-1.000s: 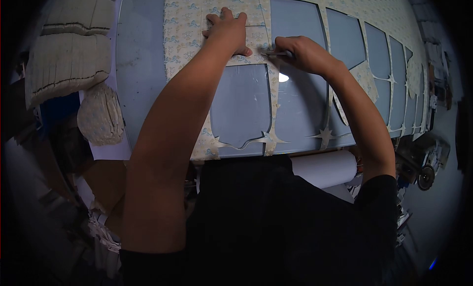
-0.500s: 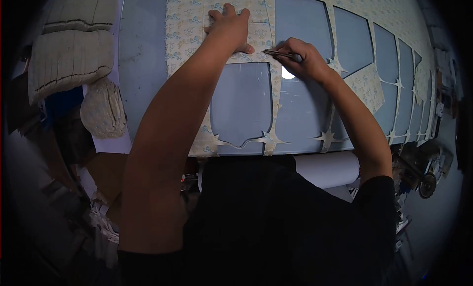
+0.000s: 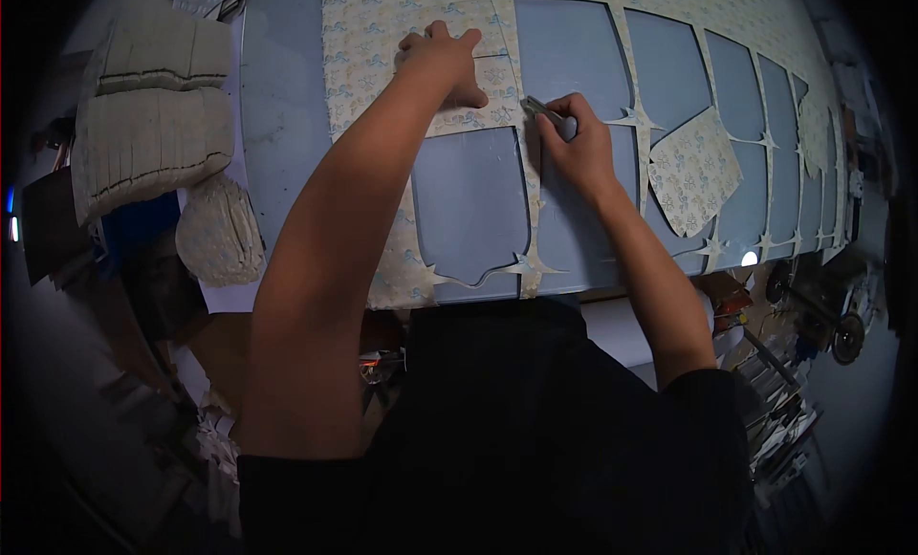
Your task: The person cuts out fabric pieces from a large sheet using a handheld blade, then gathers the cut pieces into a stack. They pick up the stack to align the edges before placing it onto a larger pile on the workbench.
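My left hand [image 3: 444, 65] presses down with fingers spread on a rectangular panel of patterned fabric [image 3: 497, 77] at the far side of the table. In my right hand [image 3: 585, 146] is a grey utility knife [image 3: 549, 112], its tip at the panel's right edge beside a narrow strip of the same cloth. The patterned sheet [image 3: 382, 20] around them is pale, with small blue and tan motifs. Several panel-shaped openings are cut through it, showing the bluish table surface [image 3: 469, 192].
A loose, pointed fabric piece [image 3: 696, 177] lies right of my right forearm. Thick stacks of cut cloth [image 3: 158, 139] and a rounded bundle [image 3: 220, 232] sit at the left. A white roll [image 3: 622, 335] is under the table's near edge; clutter lies at lower right.
The view has shifted slightly. My right hand has turned and its forearm swung left, uncovering more of the loose piece. The knife tip sits a little further right. My left hand stays on the panel.
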`<state>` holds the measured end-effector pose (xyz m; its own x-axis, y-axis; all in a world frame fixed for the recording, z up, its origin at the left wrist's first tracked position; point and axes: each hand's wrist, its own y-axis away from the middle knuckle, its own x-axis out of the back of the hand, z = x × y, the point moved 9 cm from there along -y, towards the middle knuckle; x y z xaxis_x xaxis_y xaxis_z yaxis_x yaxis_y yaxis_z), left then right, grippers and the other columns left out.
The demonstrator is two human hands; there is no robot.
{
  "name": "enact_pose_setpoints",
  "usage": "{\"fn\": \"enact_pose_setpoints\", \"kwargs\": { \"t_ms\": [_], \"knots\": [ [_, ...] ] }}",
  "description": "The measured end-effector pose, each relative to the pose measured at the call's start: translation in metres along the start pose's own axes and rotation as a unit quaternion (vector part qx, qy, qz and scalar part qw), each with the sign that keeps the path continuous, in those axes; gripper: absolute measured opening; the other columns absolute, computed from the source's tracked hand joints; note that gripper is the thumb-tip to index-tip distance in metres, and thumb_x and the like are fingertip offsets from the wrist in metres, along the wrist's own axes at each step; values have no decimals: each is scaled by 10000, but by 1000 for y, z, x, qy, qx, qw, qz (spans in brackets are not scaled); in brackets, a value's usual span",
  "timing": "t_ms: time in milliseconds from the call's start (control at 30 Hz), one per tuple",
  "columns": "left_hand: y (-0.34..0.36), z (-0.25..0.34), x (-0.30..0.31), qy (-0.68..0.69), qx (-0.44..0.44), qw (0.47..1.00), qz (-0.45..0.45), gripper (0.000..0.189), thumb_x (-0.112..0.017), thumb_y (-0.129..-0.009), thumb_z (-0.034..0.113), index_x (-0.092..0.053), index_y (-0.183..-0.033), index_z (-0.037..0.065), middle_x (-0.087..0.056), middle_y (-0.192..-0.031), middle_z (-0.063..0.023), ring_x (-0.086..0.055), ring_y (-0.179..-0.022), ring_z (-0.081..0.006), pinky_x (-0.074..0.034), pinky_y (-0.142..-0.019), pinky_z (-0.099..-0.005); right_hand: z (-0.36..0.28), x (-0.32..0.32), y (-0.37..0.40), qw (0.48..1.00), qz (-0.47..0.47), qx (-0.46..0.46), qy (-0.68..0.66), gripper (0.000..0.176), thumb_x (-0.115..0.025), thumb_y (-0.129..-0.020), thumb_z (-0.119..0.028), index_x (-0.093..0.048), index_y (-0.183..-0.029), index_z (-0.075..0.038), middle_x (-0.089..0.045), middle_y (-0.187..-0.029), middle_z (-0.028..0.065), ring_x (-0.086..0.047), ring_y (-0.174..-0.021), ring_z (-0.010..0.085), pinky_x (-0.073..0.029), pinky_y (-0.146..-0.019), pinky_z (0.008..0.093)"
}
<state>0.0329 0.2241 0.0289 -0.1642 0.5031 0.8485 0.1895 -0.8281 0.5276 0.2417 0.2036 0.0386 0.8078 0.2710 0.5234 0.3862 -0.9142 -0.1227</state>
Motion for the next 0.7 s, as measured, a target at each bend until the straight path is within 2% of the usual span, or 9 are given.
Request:
{"fn": "enact_pose_setpoints", "kwargs": {
  "t_ms": [67,133,200,333,533,600,700],
  "knots": [
    [-5,5,7,-13,-9,1000,5,1012,-856,-675,528,-344,-1502,247,-296,-1509,-253,-285,-1364,-586,-411,-1041,-658,-10,-4,12,999,35,-9,9,197,-716,-872,-171,-620,-983,-40,-706,-855,153,-700,-770,333,-535,-677,373],
    [-8,8,5,-28,-19,999,4,1002,-850,-680,538,-351,-1492,230,-304,-1502,-262,-299,-1357,-581,-393,-1050,-666,-8,-9,20,994,69,-85,29,201,-712,-875,-175,-615,-977,-30,-702,-823,164,-699,-759,347,-537,-675,379],
    [-10,7,9,-40,5,998,43,985,-867,-658,552,-389,-1449,208,-380,-1456,-222,-370,-1334,-518,-449,-999,-622,-13,-12,24,990,103,-94,37,197,-711,-877,-172,-613,-969,-29,-702,-817,169,-699,-757,352,-537,-672,382],
    [-16,10,8,-36,8,998,43,989,-862,-670,563,-384,-1438,162,-374,-1463,-227,-373,-1326,-520,-455,-1000,-612,-25,-14,29,981,146,-111,59,199,-716,-872,-169,-602,-945,-23,-702,-802,188,-699,-748,374,-536,-661,400],
    [-20,6,9,11,26,999,21,1014,-882,-670,521,-359,-1452,143,-321,-1494,-221,-307,-1368,-519,-449,-967,-673,-33,-18,28,970,163,-142,108,214,-727,-853,-164,-588,-928,-19,-692,-782,213,-689,-744,408,-534,-643,418],
    [-20,7,5,20,11,1000,-8,1182,-883,-674,486,-202,-1550,80,-227,-1525,-278,-246,-1373,-569,-359,-1048,-720,-34,-20,26,969,156,-156,115,215,-724,-852,-163,-585,-925,-17,-690,-784,219,-686,-745,414,-534,-643,423],
    [-23,10,4,9,6,1000,17,1210,-885,-672,478,-169,-1565,83,-175,-1546,-274,-219,-1375,-581,-370,-1038,-724,-39,-23,23,966,147,-171,129,216,-720,-852,-161,-581,-923,-11,-688,-787,230,-681,-742,423,-533,-644,434]
  ]
}}
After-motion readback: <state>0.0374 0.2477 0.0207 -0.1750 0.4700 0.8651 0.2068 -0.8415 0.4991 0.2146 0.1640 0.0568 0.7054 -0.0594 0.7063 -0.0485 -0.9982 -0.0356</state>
